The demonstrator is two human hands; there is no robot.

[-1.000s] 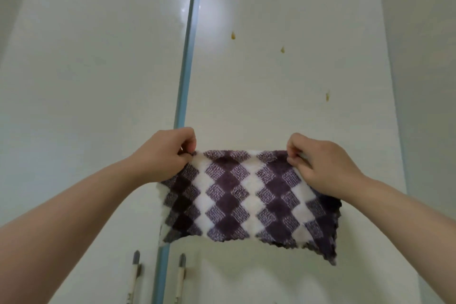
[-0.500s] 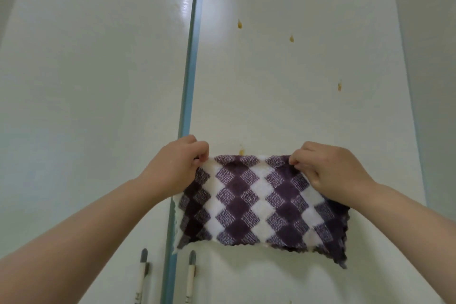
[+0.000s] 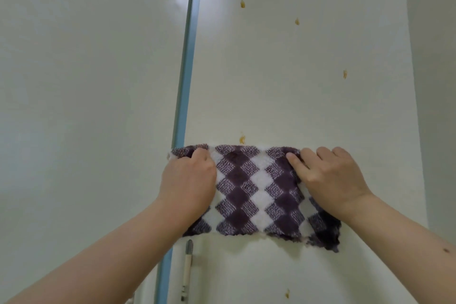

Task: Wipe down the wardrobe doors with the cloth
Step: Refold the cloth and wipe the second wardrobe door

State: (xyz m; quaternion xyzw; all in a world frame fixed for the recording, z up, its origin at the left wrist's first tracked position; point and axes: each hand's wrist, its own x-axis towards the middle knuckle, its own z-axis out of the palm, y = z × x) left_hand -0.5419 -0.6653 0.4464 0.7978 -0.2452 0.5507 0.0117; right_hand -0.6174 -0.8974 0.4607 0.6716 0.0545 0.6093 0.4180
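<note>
Cloth [image 3: 256,192], purple-and-white diamond check, is spread flat against the right wardrobe door [image 3: 283,94], its left edge reaching the blue-grey strip [image 3: 183,76] between the two doors. Left hand [image 3: 187,185] sits on the cloth's left end, fingers curled, grip closed on the top-left corner. Right hand [image 3: 330,180] lies on the right end, fingers spread flatter with the tips bunching the top edge; grip is pressing on the cloth, can't tell if it actually pinches it. Cloth's lower-right corner hangs past the right wrist. Orange-brown spots on the right door: one [image 3: 242,139] just above the cloth's top edge, three more higher up [image 3: 242,3] [image 3: 297,21] [image 3: 345,73], one low [image 3: 287,294]. Left door [image 3: 86,81] looks plain, with a glare patch near the strip. Slim door handle [image 3: 187,269] just below the cloth's left end
</note>
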